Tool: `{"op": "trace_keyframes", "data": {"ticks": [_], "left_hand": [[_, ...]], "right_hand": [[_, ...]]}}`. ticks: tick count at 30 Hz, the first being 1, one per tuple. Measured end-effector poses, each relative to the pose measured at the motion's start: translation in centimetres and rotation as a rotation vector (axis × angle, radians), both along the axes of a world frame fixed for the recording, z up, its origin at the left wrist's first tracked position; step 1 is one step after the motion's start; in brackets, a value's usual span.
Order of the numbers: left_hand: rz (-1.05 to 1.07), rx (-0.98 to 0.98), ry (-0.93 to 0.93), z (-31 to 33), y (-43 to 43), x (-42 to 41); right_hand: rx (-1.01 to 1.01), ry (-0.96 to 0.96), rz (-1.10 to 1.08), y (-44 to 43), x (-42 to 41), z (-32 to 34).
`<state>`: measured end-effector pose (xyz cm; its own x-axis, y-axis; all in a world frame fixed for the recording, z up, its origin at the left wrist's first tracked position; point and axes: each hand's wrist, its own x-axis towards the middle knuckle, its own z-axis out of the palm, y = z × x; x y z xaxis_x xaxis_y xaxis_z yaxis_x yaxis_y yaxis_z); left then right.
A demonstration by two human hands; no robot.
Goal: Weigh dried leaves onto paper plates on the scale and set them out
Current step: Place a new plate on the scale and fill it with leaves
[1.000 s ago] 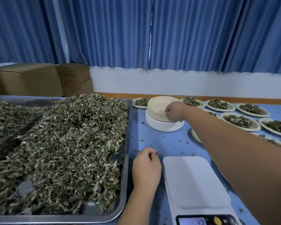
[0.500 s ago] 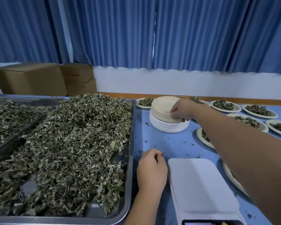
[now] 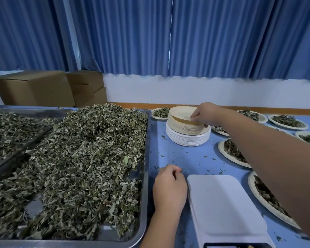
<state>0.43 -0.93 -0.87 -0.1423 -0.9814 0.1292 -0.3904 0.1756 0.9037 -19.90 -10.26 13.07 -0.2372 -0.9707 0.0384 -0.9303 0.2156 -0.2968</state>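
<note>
Fingers of right hand pinch the rim of top plate. The plate is tilted, right edge raised off the stack, at the far middle of the blue counter. Left hand rests on the counter between tray and scale, fingers curled into a loose fist, nothing seen in it. Leaves are heaped in the tray, left. The white scale sits near, just right of the left hand. Filled plates spread over the right side, some partly hidden by the right forearm. Leaf crumbs dot the counter.
</note>
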Motion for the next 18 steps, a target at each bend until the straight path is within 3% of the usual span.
{"op": "trace_keyframes", "data": {"ticks": [9, 13, 18], "left_hand": [[-0.005, -0.002, 0.004, 0.3, 0.1, 0.1], [-0.002, 0.011, 0.064, 0.3, 0.2, 0.2], [0.015, 0.032, 0.121, 0.6, 0.4, 0.4]], "right_hand": [[-0.239, 0.017, 0.051, 3.6, 0.9, 0.4], [-0.358, 0.114, 0.176, 8.9, 2.4, -1.4], [-0.418, 0.023, 0.219, 17.4, 3.7, -4.6]]}}
